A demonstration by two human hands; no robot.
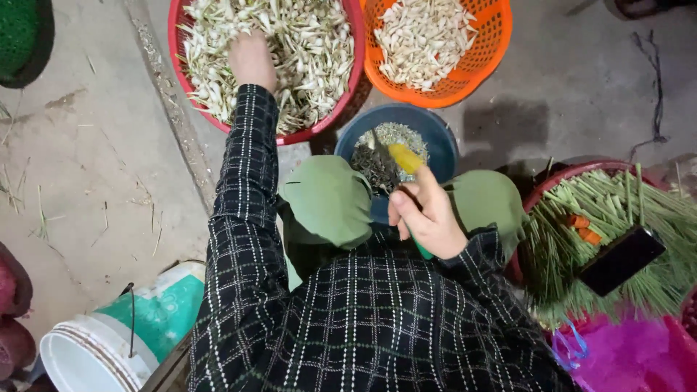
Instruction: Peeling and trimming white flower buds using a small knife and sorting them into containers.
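Knife (pixel 396 161): small, yellow-handled, clamped in the right hand (pixel 428 218), its blade over the blue bowl (pixel 435 134) of trimmings.
Left hand (pixel 252 58): sunk in the red basin (pixel 356 65) of white-stalked shoots (pixel 305 51); fingers buried, so their spread could not be told.
Risk: the blade pointed toward the reaching arm, so a slip might have nicked the sleeve.
Room: tight ahead, with the orange basket (pixel 494 43) and green stalks (pixel 602 218) crowding; bare floor lay left.
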